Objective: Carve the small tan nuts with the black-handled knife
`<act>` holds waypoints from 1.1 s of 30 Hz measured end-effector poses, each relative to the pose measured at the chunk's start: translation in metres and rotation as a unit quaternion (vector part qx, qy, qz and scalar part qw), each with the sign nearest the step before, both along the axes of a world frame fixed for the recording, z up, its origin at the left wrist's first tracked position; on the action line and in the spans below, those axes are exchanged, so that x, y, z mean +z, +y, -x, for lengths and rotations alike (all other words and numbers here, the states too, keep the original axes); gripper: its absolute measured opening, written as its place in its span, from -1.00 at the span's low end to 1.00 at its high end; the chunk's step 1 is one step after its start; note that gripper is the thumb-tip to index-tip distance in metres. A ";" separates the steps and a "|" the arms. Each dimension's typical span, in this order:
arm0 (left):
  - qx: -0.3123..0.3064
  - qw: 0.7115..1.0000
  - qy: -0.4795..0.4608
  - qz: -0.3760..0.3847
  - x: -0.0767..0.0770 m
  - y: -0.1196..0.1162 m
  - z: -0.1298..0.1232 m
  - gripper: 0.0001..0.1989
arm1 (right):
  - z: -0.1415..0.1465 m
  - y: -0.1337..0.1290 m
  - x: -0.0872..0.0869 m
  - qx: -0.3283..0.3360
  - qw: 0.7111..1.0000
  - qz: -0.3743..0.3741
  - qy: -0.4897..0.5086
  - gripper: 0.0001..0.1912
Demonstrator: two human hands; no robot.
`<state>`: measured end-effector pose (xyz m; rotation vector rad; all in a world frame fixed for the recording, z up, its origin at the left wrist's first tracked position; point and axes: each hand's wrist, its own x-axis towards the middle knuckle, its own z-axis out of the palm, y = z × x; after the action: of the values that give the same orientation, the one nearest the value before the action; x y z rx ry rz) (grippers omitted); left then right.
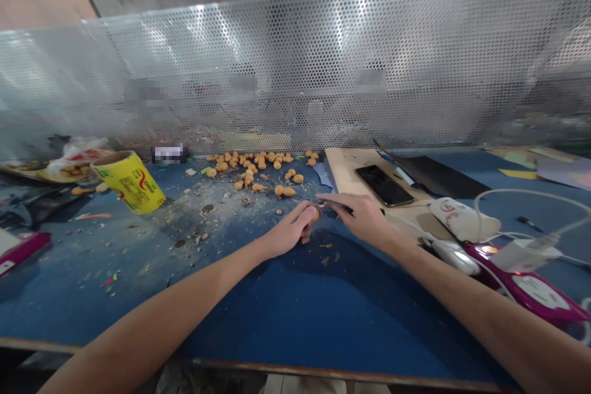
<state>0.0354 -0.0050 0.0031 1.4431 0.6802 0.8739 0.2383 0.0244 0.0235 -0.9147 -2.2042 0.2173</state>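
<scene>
Orange ball pinched close to a pointed tool

Left hand is curled, its fingers closed round the ball; right hand pinches a small dark tool, its tip just beside the ball; a slip of that tip could nick the left fingers, and too firm a squeeze could send the ball rolling; loose orange balls lie beyond it on the blue counter.

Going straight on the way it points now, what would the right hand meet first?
Probably the small orange ball at the fingertips of the left hand, directly ahead of the right hand and the small dark tool it holds. Depth is hard to judge from this view.
</scene>
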 end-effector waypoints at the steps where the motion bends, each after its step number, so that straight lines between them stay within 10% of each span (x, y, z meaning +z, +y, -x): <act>1: -0.002 1.000 0.003 -0.003 0.000 0.000 0.000 -0.68 | 0.000 0.000 0.000 -0.007 1.000 0.008 0.000 -0.66; 25: 0.005 1.000 0.002 -0.021 -0.002 -0.001 0.000 -0.72 | 0.007 -0.002 0.006 0.027 0.998 0.040 -0.038 -0.74; 33: 0.125 0.971 0.144 -0.142 -0.002 0.002 0.001 -0.65 | 0.005 0.002 0.000 -0.014 0.996 0.088 -0.006 -0.82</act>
<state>0.0344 -0.0034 0.0013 1.7891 1.0019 0.9955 0.2337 0.0267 0.0233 -1.0430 -2.2078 0.3991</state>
